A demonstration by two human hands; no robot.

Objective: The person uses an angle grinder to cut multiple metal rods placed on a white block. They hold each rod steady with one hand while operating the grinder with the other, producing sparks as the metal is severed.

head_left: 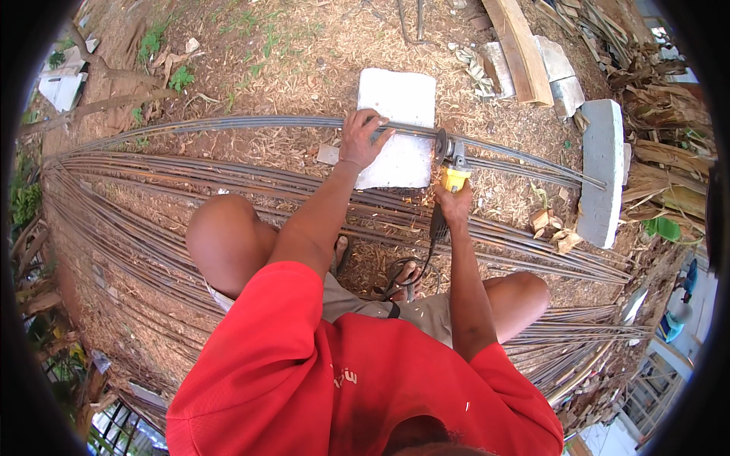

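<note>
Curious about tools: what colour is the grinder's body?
The grinder's body shows yellow in the head view.

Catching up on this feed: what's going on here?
A person in a red shirt is squatting. Their left hand holds long metal rods over a white block. Their right hand grips a yellow angle grinder, its disc at the rods, sparks showing below. More bars lie on the ground.

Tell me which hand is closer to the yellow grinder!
Right. The right hand is on the grinder, gripping its body. The left hand is off to the grinder's left, on the bars over the white block.
</note>
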